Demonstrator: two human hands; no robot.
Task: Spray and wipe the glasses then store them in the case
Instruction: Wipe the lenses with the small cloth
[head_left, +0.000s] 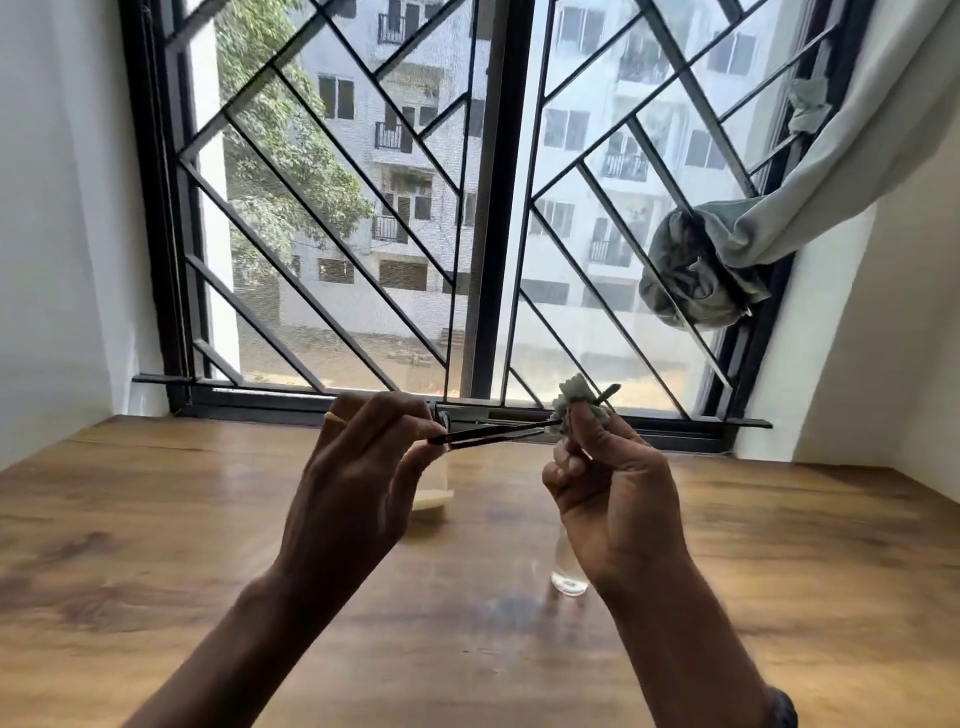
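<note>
Slim dark glasses (493, 434), crumpled cloth (574, 402)

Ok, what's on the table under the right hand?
A clear bottle stands on the table beneath the right hand; the wrist covers its upper part, so its top can't be seen.

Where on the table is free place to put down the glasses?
The table is bare left of the left hand, toward the wall, and right of the right hand. The middle is crowded: a pale object and a clear bottle stand beneath the hands.
</note>
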